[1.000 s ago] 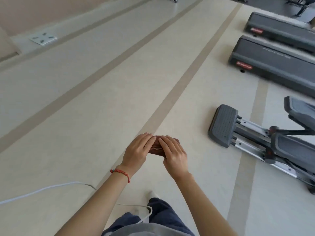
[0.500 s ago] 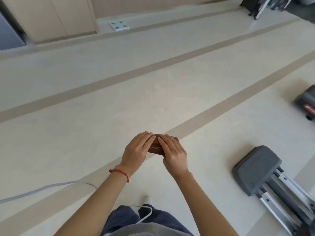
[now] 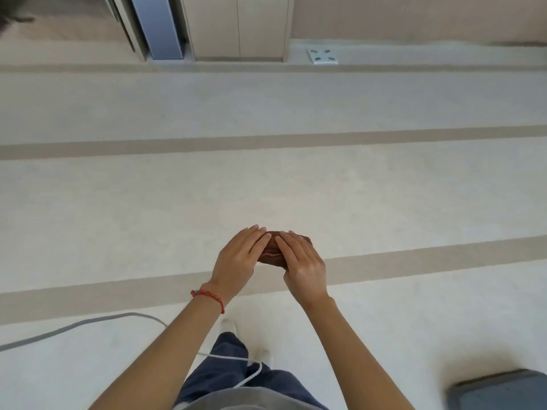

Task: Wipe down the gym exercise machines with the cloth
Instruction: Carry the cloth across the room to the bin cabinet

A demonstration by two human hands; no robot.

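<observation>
A small folded brown cloth (image 3: 270, 253) is held at waist height over the pale floor, between both hands. My left hand (image 3: 236, 261), with a red bracelet at its wrist, covers the cloth's left end with its fingers laid over the top. My right hand (image 3: 302, 266) covers the right end the same way, and the fingertips of the two hands nearly meet. Most of the cloth is hidden under the fingers. A grey footplate (image 3: 500, 392) of an exercise machine shows at the bottom right corner, apart from my hands.
A grey cable (image 3: 88, 322) curves over the floor at the lower left. Beige cabinet doors (image 3: 236, 25) and a blue-grey panel (image 3: 157, 25) line the far wall, with a metal floor plate (image 3: 322, 56) beside them. Tan stripes cross the floor.
The view has swung left: the treadmills and most of the stepping machine have left the frame, and the far wall came in. Both hands keep the cloth as before.
</observation>
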